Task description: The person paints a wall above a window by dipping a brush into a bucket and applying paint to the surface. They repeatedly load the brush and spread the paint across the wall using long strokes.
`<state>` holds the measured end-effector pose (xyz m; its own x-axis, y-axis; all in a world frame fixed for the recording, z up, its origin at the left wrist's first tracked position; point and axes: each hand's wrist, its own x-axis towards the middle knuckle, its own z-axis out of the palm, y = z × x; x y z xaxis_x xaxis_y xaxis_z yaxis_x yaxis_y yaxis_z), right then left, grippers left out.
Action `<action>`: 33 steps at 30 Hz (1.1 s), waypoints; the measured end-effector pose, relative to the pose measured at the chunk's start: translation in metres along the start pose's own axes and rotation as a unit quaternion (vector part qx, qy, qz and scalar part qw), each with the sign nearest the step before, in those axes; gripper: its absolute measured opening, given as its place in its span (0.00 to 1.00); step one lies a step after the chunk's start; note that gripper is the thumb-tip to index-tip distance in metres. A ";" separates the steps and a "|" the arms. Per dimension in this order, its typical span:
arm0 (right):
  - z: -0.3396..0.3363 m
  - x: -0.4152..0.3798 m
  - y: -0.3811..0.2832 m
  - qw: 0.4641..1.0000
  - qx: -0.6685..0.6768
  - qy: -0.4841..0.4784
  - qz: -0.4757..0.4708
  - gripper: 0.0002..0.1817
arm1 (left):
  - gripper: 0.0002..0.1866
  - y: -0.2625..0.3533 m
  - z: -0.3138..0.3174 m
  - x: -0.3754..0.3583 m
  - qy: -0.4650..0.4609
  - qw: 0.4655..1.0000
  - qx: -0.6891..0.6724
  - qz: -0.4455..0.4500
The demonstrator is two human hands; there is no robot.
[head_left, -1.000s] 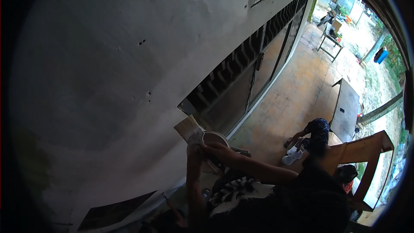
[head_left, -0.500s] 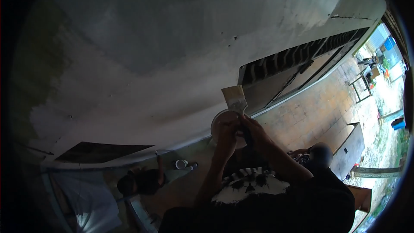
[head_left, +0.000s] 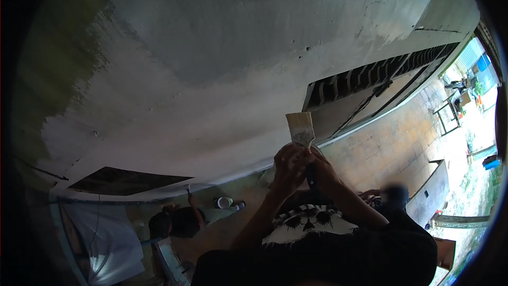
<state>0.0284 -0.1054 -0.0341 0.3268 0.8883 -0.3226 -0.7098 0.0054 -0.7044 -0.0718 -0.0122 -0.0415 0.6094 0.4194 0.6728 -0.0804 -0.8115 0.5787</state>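
Observation:
A wide flat paintbrush (head_left: 300, 127) with pale bristles points upward in front of my chest. My right hand (head_left: 321, 170) is wrapped round its dark handle. My left hand (head_left: 290, 165) is closed beside it, with its fingers at the base of the brush. A round pale container is mostly hidden behind both hands; only part of its rim shows. Beyond the brush stands a wall (head_left: 185, 122) with pale paint patches and a greenish area at the left.
A barred window (head_left: 381, 74) lies right of the brush. At lower left, a person (head_left: 182, 222) reaches to the wall near a white bucket (head_left: 224, 202). Another person (head_left: 394, 196) is at my right, near a grey panel (head_left: 431, 188). A dark opening (head_left: 127, 180) is low on the wall.
The view has shifted slightly. My left hand has moved up against the brush, and the round container is now largely covered by my hands.

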 end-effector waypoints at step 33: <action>0.016 -0.017 -0.124 0.947 -0.302 0.034 -0.107 0.28 | 0.03 0.021 -0.033 0.071 -0.176 0.836 -0.493 -0.166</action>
<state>0.1014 -0.1135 0.0686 0.4759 0.8653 -0.1574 -0.1435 -0.1001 -0.9846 -0.0562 0.0137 0.0339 0.9077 0.2690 0.3220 -0.3651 0.1281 0.9221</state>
